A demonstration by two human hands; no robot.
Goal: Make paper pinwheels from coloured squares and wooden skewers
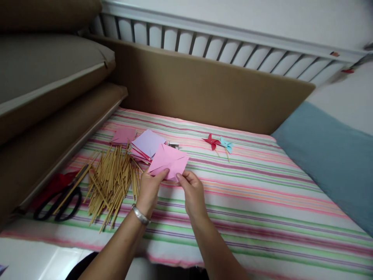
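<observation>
A pink paper square (168, 157) with slits running in from its corners is held up between my two hands. My left hand (150, 187), with a silver bangle at the wrist, pinches its lower left edge, thumb on top. At the lower right corner, the thumb and fingers of my right hand (191, 189) grip the same sheet. Behind it lies a stack of paper squares (148, 143), lilac on top. To the left is a heap of thin wooden sticks (112, 181). Beyond my hands lie a red pinwheel (211, 141) and a light blue pinwheel (226, 144) on sticks.
Black-handled scissors (68, 204) lie at the left near a red item (60, 182). Another pink sheet (124, 135) rests behind the sticks. A small metallic object (174, 145) is partly hidden by the held paper. Brown boards (204, 85) border the striped cloth (262, 217).
</observation>
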